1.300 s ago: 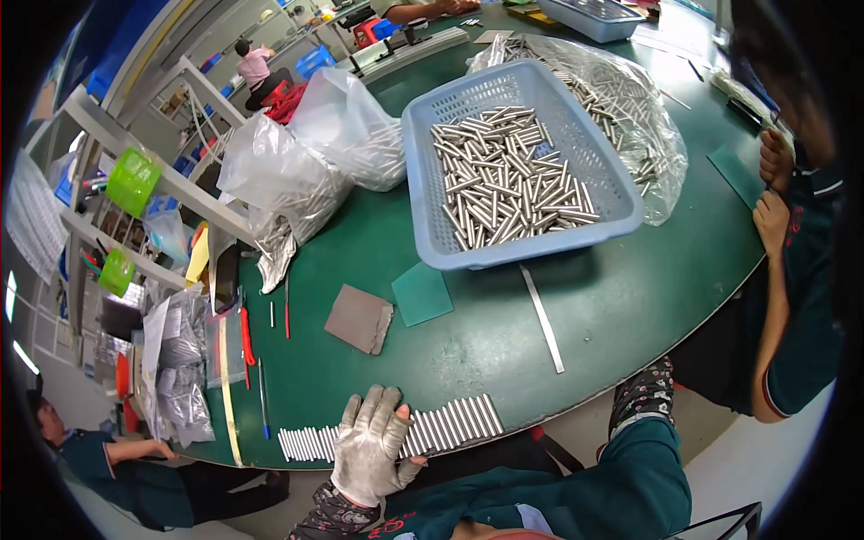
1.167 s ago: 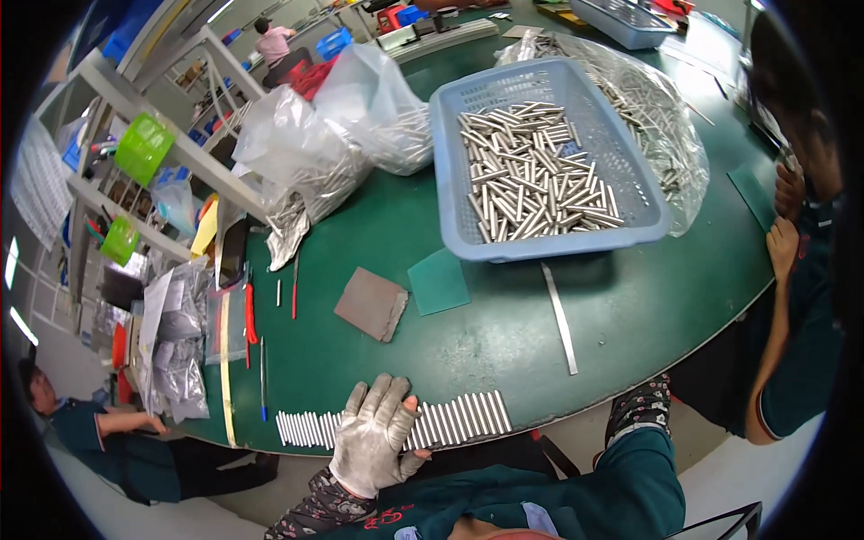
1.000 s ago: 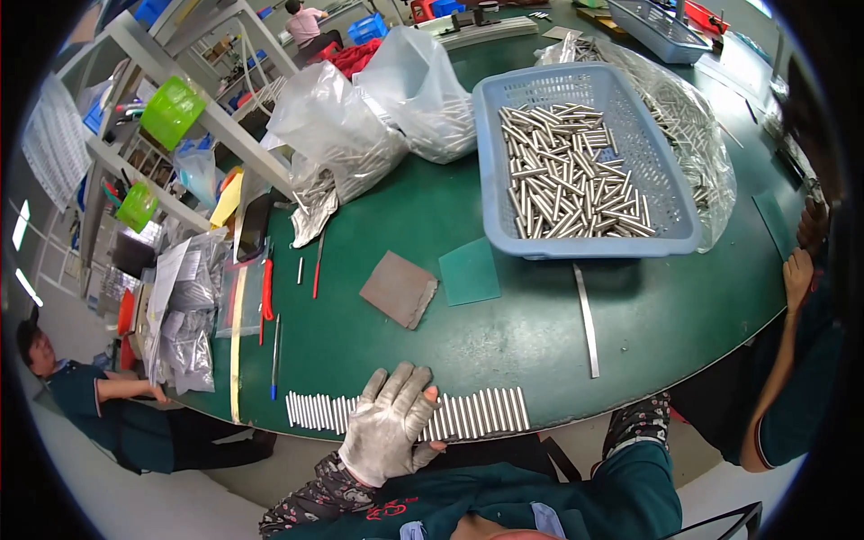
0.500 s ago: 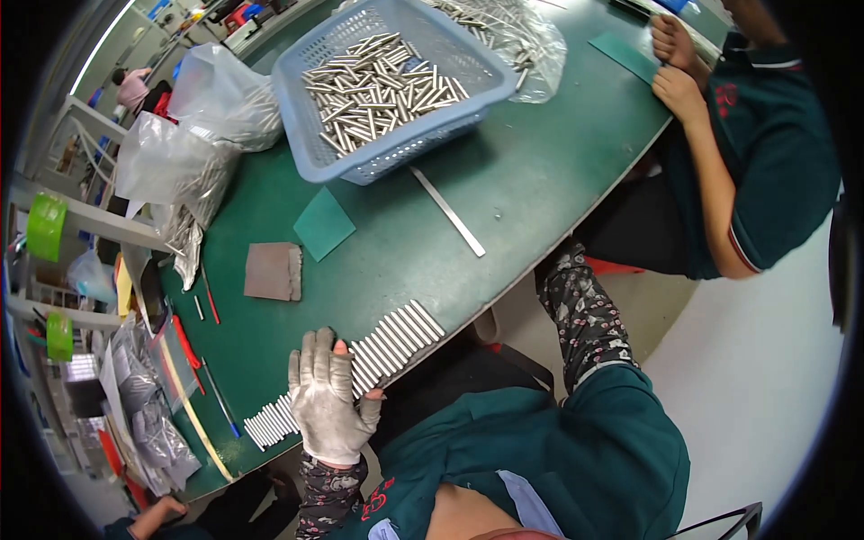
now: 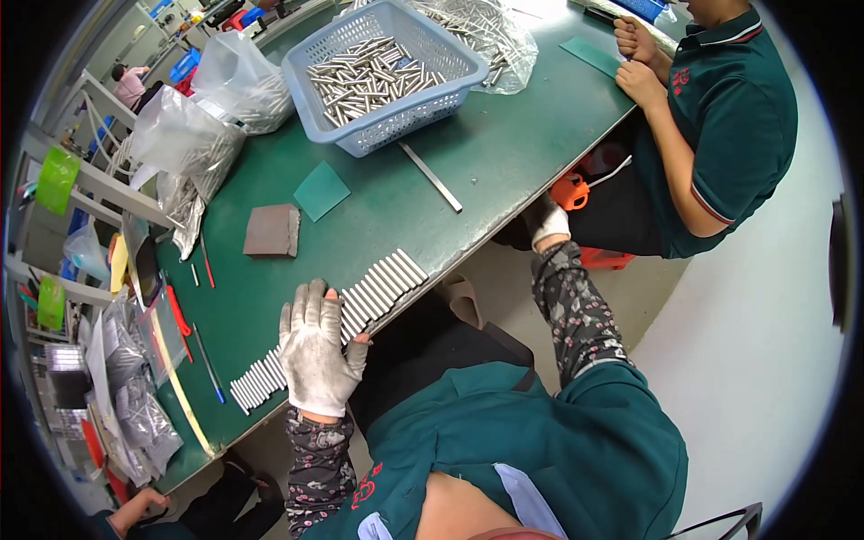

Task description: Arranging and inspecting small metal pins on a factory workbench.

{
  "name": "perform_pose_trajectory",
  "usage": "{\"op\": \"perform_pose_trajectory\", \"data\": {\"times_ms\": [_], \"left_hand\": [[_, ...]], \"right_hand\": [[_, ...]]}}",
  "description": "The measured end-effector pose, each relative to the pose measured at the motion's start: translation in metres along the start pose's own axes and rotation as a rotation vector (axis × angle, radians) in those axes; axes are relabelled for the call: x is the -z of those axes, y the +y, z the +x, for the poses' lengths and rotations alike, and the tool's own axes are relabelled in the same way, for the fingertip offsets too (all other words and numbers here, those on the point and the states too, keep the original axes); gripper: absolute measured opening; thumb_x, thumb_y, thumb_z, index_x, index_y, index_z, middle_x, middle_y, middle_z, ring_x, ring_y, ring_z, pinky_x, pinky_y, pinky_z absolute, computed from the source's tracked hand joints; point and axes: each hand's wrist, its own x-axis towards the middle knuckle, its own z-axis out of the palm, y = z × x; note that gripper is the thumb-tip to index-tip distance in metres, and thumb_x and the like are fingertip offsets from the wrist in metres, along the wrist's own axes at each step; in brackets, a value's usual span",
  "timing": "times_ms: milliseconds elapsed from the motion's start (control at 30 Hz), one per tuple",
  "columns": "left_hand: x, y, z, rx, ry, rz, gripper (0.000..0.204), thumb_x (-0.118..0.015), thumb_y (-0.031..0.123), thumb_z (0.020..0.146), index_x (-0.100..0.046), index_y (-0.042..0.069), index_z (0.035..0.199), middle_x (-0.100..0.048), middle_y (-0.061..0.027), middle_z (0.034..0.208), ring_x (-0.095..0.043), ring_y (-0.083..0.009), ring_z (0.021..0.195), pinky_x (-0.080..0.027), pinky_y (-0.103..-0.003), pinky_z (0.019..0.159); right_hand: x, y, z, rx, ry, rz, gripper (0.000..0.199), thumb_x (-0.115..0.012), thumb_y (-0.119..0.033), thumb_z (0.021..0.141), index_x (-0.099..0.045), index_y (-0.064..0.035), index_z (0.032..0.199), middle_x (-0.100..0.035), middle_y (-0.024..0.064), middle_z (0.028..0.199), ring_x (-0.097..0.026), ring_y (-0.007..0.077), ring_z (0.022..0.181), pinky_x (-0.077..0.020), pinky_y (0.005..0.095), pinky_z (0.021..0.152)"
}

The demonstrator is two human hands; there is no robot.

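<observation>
The left hand [image 5: 315, 355] in its white work glove is lying flat on the row of metal rods [image 5: 378, 286] lined up along the near edge of the green worktop [image 5: 504, 153], fingers [image 5: 310, 301] spread and released, pressing down rather than gripping anything. It's sitting on the same spot of the row as half a second ago; the view itself is swinging right. The right hand [image 5: 547, 221], also gloved, is hanging off the worktop edge by the orange stool, clear of the rods, and I can't tell if it's clenched. The blue basket [image 5: 387, 67] of loose rods is sitting further back, with a flat metal strip [image 5: 430, 176] just in front of it.
</observation>
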Motion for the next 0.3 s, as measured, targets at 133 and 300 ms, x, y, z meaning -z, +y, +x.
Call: {"op": "perform_pose_trajectory", "data": {"times_ms": [133,300], "left_hand": [[0.011,-0.005,-0.011,0.053,0.019,0.033,0.06,-0.057,0.042,0.083,-0.049,0.001,0.126,-0.05,-0.0199,0.131,-0.046,-0.0401,0.122,-0.032,-0.052,0.104],[0.01,-0.008,-0.013,0.011,0.104,0.037,0.068,-0.055,0.052,0.085,-0.045,0.007,0.135,-0.047,-0.0202,0.134,-0.044,-0.0394,0.125,-0.032,-0.052,0.105]], "right_hand": [[-0.062,-0.07,-0.118,-0.064,0.013,0.494,0.031,-0.062,-0.008,0.088,-0.051,-0.0043,0.117,-0.057,0.0091,0.106,-0.06,0.0273,0.096,-0.0518,0.0471,0.087],[-0.05,-0.114,-0.192,-0.045,-0.297,0.033,0.037,-0.059,-0.007,0.088,-0.047,-0.0022,0.123,-0.056,0.0112,0.122,-0.057,0.0257,0.106,-0.0474,0.047,0.093]]}}
